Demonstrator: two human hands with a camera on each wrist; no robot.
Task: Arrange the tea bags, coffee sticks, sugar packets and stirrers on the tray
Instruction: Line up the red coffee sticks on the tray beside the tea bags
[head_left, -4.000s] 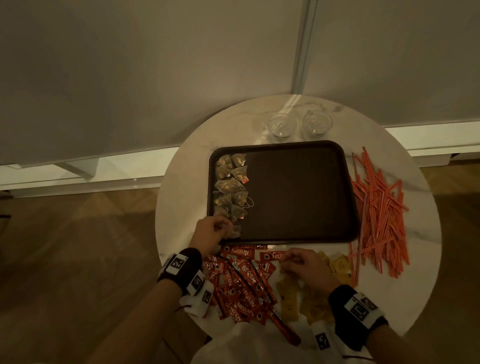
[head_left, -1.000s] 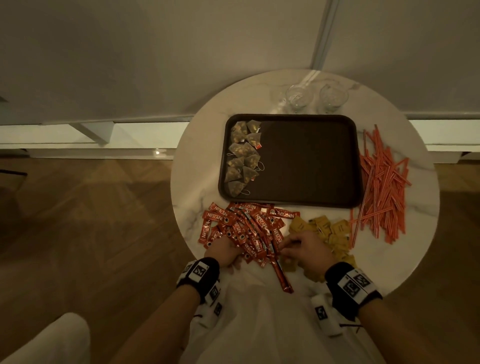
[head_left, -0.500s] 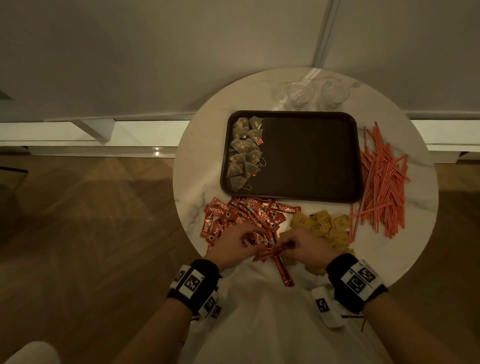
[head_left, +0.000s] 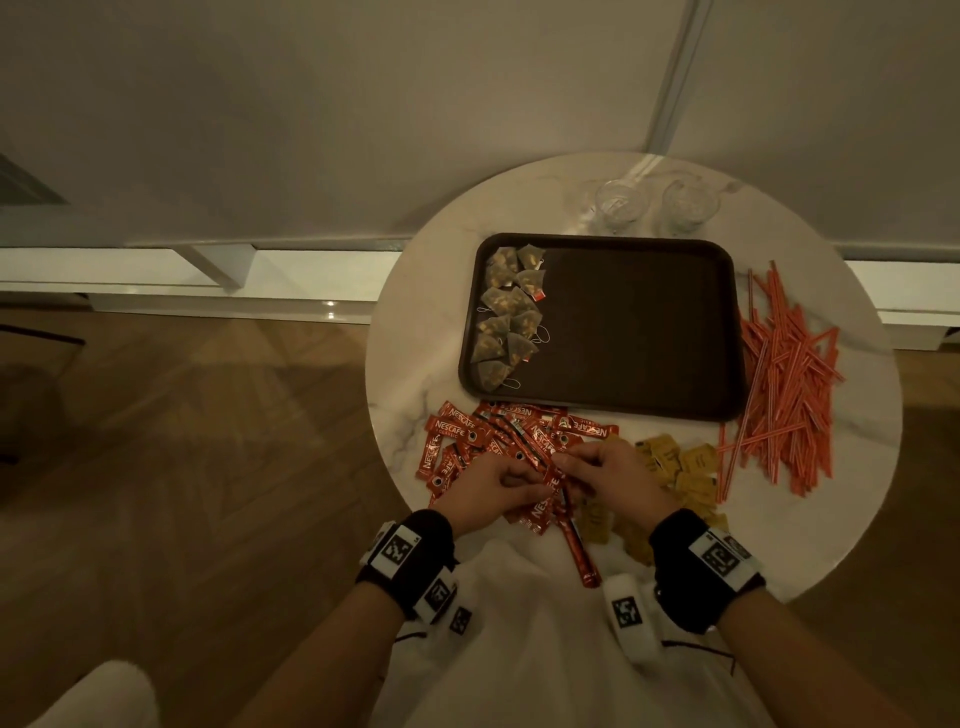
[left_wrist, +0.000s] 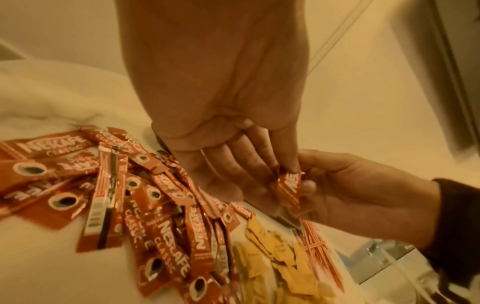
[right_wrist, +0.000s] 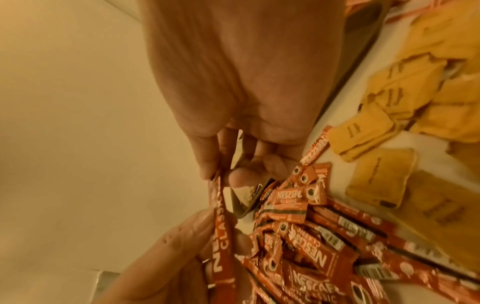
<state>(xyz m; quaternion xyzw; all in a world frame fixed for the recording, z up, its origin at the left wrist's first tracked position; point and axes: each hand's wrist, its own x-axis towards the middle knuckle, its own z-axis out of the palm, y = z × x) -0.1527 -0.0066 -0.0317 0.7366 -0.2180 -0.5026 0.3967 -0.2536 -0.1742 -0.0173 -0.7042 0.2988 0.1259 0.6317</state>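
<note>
A dark brown tray (head_left: 634, 332) lies on the round marble table (head_left: 415, 332), with several tea bags (head_left: 506, 317) in a column along its left side. Red coffee sticks (head_left: 467, 436) are piled in front of the tray. Yellow sugar packets (head_left: 680, 467) lie to their right, and orange stirrers (head_left: 784, 384) lie right of the tray. Over the pile, my left hand (head_left: 537, 486) and right hand (head_left: 566, 462) meet and both pinch one coffee stick (right_wrist: 221, 222), also visible as the coffee stick (left_wrist: 288, 187) in the left wrist view.
Two clear glasses (head_left: 621, 205) stand behind the tray near the wall. One coffee stick (head_left: 579, 551) hangs over the table's near edge above my white-clad lap (head_left: 519, 623). Wooden floor lies to the left.
My left hand left the tray's near-left corner and came back to the coffee pile. Both hands closed in on each other and now hold one stick between them.
</note>
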